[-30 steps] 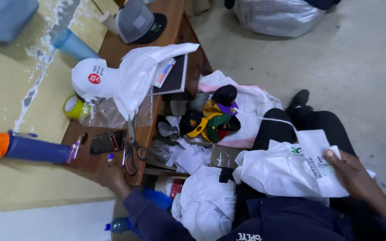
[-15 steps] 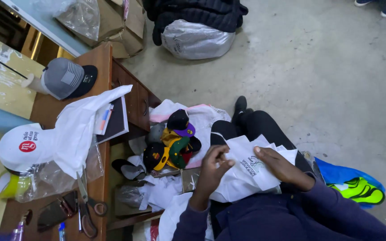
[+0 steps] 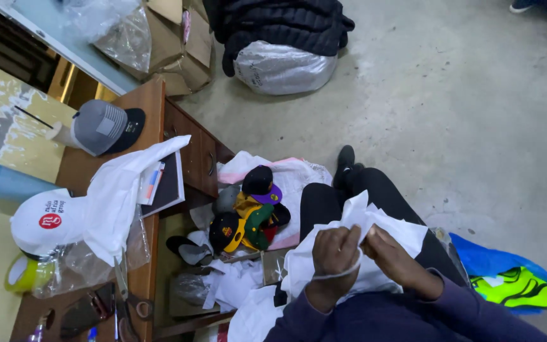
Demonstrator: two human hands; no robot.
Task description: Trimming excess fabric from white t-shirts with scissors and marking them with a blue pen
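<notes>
**Both hands on the white cloth in our lap**

At the left edge, a white cap with a red round badge sits on the brown wooden desk, with a grey-and-black cap above it. At centre, a heap of multicoloured caps lies on the floor. Lower centre, our left hand curls its fingers shut, pinching the white fabric piece; our right hand grips it alongside. We judge the handling only begun.
</notes>
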